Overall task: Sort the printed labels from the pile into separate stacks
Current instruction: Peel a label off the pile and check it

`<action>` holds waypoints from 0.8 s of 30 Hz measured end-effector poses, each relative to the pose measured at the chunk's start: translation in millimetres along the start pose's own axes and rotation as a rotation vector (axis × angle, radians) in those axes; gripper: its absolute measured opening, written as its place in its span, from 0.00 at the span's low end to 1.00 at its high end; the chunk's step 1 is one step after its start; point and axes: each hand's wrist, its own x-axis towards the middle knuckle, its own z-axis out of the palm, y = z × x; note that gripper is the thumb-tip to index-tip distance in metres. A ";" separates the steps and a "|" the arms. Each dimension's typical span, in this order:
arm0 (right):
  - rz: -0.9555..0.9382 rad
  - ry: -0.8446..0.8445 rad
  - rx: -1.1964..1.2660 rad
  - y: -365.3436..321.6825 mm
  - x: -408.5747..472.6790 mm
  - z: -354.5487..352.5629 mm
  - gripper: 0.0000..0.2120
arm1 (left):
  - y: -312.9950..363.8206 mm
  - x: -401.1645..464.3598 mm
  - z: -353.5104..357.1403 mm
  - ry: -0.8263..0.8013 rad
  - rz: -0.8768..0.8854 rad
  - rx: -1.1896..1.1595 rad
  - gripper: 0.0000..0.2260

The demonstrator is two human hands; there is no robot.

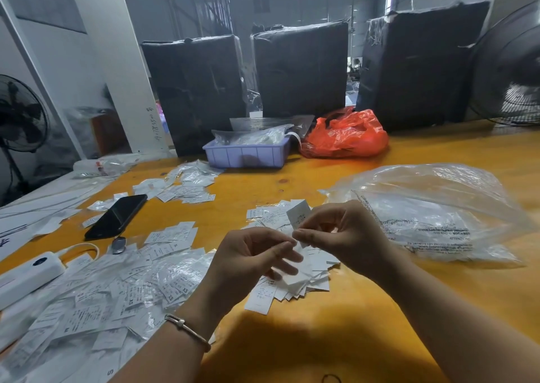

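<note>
Your right hand [342,236] pinches a small white label [298,214] between thumb and forefinger, the grip narrow, the slip standing upright above the counter [365,324] with faint dark print on its face. Your left hand [248,261] meets it fingertip to fingertip, its grip closed on the label's lower edge; a thin bangle [187,331] circles that wrist. Directly beneath both hands lies a fanned stack [292,287] of like labels, white rectangles overlapping, some printed side up. A second small stack [270,214] sits just beyond it. To your left spreads the unsorted pile [96,301], many slips in clear sleeves, some marked "XS". Further stacks [178,190] lie toward the far edge. A black phone [117,216] and a white power bank [26,277] rest near the pile. To your right, crumpled clear bags [432,207]; behind, a lilac tray [247,153] and an orange bag [346,134].
</note>
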 end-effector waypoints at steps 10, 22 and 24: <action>0.028 0.282 0.439 -7.8 5.3 -12.8 0.18 | -7.8 0.6 -3.0 0.078 0.083 0.105 0.04; -0.025 0.118 0.215 -24.5 -1.2 -1.2 0.07 | -6.9 1.3 -0.5 0.038 0.113 0.116 0.11; -0.030 0.128 0.135 -27.4 -1.2 -0.3 0.09 | -7.1 1.6 -0.6 0.035 0.113 0.116 0.10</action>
